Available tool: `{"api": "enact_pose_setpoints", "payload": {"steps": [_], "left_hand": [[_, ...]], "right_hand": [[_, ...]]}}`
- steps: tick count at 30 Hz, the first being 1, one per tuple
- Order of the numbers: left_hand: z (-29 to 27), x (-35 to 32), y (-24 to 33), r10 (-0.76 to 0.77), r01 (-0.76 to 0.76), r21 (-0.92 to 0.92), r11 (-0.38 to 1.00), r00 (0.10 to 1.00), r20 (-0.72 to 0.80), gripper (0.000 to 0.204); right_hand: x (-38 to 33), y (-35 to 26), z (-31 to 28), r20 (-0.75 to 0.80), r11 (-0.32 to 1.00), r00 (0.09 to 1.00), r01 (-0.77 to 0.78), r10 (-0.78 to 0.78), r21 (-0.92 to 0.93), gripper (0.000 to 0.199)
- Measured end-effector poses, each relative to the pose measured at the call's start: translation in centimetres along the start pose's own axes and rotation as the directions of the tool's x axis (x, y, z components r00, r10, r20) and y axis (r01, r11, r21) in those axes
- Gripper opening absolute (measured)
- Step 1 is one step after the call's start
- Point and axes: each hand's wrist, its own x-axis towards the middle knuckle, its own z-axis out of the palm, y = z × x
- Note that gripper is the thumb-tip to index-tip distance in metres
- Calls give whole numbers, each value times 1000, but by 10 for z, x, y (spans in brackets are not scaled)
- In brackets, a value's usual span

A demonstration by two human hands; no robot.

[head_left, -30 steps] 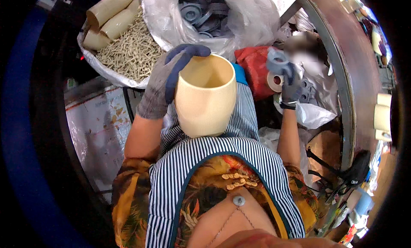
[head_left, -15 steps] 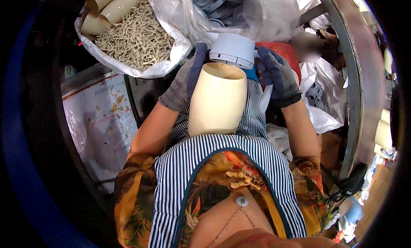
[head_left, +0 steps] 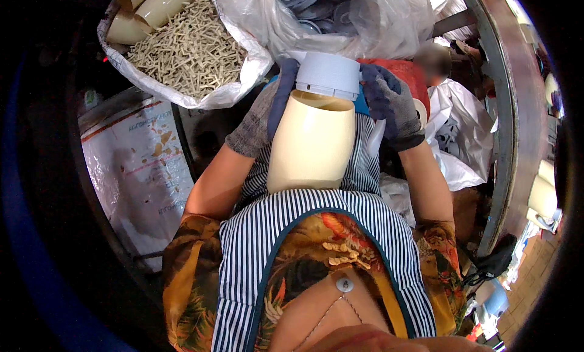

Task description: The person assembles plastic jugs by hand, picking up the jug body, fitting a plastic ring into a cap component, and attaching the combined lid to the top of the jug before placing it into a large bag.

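Observation:
A cream, barrel-shaped plastic shell rests upright against my striped apron, its open rim facing up and away. Over the far part of that rim sits a pale blue-white plastic collar, slightly tilted, with a gap at the near side. My left hand, in a grey and navy glove, is closed at the collar's left side and lies along the shell. On the other side my right hand, gloved alike, has its fingers curled at the collar's right edge. A white curved piece shows below the right hand.
At the far left, a white sack holds small beige pieces and more cream shells. Clear plastic bagging with grey round parts lies ahead. A metal frame runs along the right; a wrapped carton stands left.
The collar has come over the far part of the shell's rim, covering some of the opening. The shell has tipped slightly to the right. Both hands stay at the collar's sides.

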Motion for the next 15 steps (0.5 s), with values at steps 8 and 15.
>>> {"api": "enact_pose_setpoints", "payload": {"steps": [8,15], "left_hand": [[-23,-8,-8,329,-382,540,750,924,196,56],[-24,2,4,38,-144,554,820,979,198,52]], "right_hand": [[0,15,1,-39,979,988,141,-148,-149,32],[16,46,-10,-51,900,930,336,-363,-279,34]]}}
